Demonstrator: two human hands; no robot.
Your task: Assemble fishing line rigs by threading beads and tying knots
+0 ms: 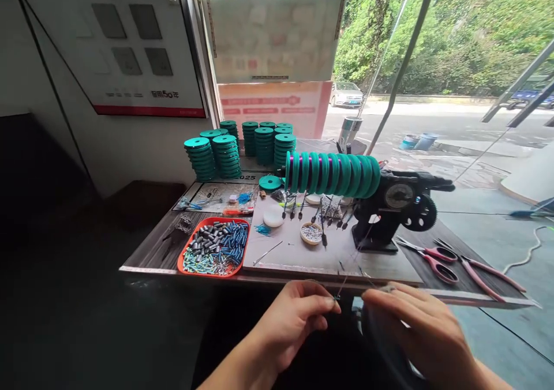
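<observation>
Just off the table's front edge, my left hand (298,315) is closed in a pinch. Between its thumb and forefinger is a thin line (341,289) with a tiny dark piece at the fingertips. My right hand (418,321) is to the right, fingers bent and pressed together; what they hold is hidden. The line runs up toward a black winding machine (375,228) with a round dial and gear wheel. A row of teal foam spools (335,173) sits on its shaft. Short dark lines with small weights (324,240) hang below the spools.
An orange tray (180,263) of metal cylinders and blue springs stands left. Stacked teal spools (198,159) are behind it. A small round dish of beads (311,243) sits on the white board (277,260). Scissors (439,263) and pink-handled pliers (482,277) lie right.
</observation>
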